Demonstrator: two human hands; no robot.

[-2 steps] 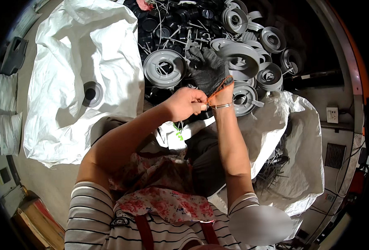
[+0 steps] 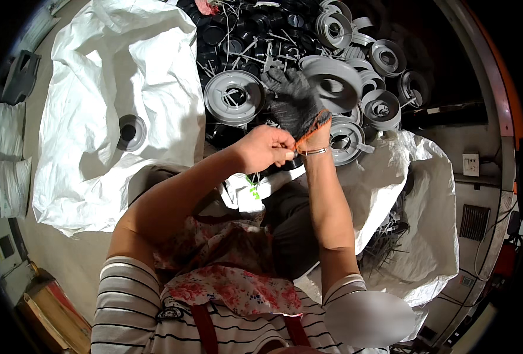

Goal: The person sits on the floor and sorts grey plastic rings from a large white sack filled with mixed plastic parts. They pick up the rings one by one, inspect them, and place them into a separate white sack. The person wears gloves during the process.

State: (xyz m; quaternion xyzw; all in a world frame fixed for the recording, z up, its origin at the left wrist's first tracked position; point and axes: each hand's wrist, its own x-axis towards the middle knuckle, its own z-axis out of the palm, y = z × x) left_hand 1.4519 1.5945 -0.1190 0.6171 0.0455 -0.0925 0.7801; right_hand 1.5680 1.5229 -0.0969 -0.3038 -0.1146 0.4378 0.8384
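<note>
My bare left hand (image 2: 264, 148) pinches the orange-edged cuff of a grey work glove (image 2: 300, 112) at my right wrist. The glove covers my right hand (image 2: 291, 94), whose fingers are spread and point away from me over the pile. Beside the glove's right edge a grey round plastic part (image 2: 347, 82) stands tilted; whether the hand touches it is unclear. A bracelet (image 2: 316, 151) circles my right wrist. Left of the glove lies a grey ringed disc (image 2: 234, 98) with thin offcuts in its middle.
Beyond my hands spreads a heap of black plastic caps (image 2: 261, 26), with more grey round parts (image 2: 385, 58) at right. A white woven sack (image 2: 75, 177) on the left bears a grey ring (image 2: 131, 133). Another white sack (image 2: 432, 236) at right holds dark thin scraps (image 2: 385, 242).
The tilted grey part beside the glove has shifted slightly left and turned. My left hand keeps its pinch on the cuff, and both arms are nearly still.
</note>
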